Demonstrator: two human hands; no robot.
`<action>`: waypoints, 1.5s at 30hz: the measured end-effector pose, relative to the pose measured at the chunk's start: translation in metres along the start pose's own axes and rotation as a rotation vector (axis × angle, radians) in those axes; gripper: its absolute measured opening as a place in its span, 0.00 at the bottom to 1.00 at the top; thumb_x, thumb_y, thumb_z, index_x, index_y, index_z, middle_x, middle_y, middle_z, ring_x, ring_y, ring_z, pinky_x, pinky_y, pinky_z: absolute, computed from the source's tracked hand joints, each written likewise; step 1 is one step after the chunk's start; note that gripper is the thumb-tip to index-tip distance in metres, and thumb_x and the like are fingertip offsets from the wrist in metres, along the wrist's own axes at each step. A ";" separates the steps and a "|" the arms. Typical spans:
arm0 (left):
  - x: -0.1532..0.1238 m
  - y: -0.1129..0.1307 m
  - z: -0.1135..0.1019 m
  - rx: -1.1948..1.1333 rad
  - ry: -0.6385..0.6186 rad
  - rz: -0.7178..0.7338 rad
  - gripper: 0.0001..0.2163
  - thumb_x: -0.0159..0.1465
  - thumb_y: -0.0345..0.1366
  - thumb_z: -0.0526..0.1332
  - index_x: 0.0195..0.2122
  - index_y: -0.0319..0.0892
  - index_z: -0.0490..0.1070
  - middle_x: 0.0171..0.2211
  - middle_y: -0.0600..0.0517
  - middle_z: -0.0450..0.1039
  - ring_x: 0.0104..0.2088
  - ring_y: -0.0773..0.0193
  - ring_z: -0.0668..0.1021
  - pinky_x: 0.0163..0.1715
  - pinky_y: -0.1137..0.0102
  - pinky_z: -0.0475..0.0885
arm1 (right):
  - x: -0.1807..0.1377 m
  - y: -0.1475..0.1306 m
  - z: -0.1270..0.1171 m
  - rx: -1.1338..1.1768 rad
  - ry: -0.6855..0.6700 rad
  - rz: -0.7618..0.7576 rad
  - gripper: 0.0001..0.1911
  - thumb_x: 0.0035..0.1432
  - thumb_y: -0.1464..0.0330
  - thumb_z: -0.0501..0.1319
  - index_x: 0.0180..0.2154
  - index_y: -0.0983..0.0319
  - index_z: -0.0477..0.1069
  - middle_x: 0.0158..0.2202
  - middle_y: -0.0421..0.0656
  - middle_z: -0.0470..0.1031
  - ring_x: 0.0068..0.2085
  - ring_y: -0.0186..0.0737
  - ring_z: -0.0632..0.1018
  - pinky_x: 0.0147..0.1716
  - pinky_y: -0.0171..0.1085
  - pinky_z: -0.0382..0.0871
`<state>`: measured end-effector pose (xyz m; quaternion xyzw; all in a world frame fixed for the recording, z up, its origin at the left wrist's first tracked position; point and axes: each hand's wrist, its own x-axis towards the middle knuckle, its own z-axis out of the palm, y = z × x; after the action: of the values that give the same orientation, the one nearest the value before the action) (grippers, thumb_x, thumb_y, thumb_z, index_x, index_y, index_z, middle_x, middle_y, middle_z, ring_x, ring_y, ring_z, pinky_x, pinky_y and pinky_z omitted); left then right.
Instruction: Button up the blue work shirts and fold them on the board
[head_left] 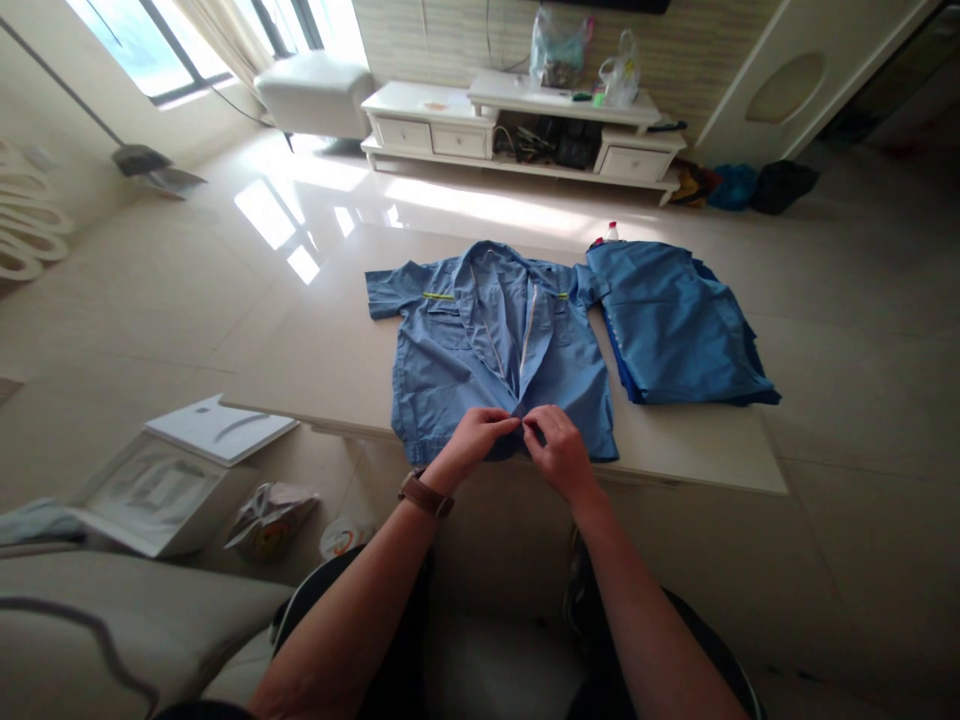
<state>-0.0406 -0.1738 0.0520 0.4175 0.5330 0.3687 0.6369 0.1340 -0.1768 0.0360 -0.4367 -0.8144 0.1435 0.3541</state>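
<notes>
A light blue short-sleeved work shirt [435,365] lies spread on the low table [322,340], collar away from me and front parted in a V. Its zipper edges show white, and yellow strips mark the chest. At the bottom of the front opening, my left hand [484,430] pinches the shirt's edge between thumb and fingers. My right hand [555,445] pinches the other edge, nearly touching the left. Whatever small part sits between the fingertips is too small to make out. Right of the shirt lies a pile of folded blue garments [675,320], touched by the shirt's sleeve.
A small bottle with a red cap [613,232] stands behind the pile. On the floor at left are an open white box [161,490], a plastic bag [274,520] and a white tub [341,537]. A white TV cabinet [427,100] stands along the far wall.
</notes>
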 end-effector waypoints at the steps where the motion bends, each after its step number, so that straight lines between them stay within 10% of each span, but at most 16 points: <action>1: 0.000 0.001 0.001 -0.024 0.015 -0.003 0.20 0.49 0.51 0.72 0.25 0.36 0.76 0.21 0.56 0.66 0.25 0.70 0.63 0.28 0.71 0.56 | 0.000 0.000 -0.001 0.004 0.013 0.000 0.07 0.68 0.73 0.55 0.38 0.58 0.69 0.37 0.46 0.74 0.41 0.47 0.74 0.42 0.43 0.68; 23: 0.006 0.000 0.005 -0.101 0.022 0.032 0.19 0.49 0.50 0.74 0.26 0.38 0.74 0.22 0.55 0.68 0.26 0.69 0.68 0.28 0.72 0.60 | 0.000 -0.005 -0.002 -0.029 0.019 -0.045 0.11 0.73 0.71 0.51 0.41 0.58 0.72 0.40 0.49 0.76 0.43 0.48 0.76 0.45 0.46 0.71; 45: 0.009 0.002 0.004 -0.040 -0.081 0.123 0.20 0.53 0.52 0.70 0.32 0.40 0.69 0.24 0.58 0.64 0.26 0.71 0.65 0.27 0.73 0.57 | 0.007 0.000 -0.008 0.374 0.060 0.305 0.07 0.62 0.63 0.66 0.40 0.59 0.75 0.42 0.47 0.77 0.42 0.45 0.79 0.43 0.45 0.80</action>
<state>-0.0350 -0.1654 0.0509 0.4512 0.4728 0.4004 0.6423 0.1368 -0.1721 0.0445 -0.4857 -0.6874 0.3307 0.4269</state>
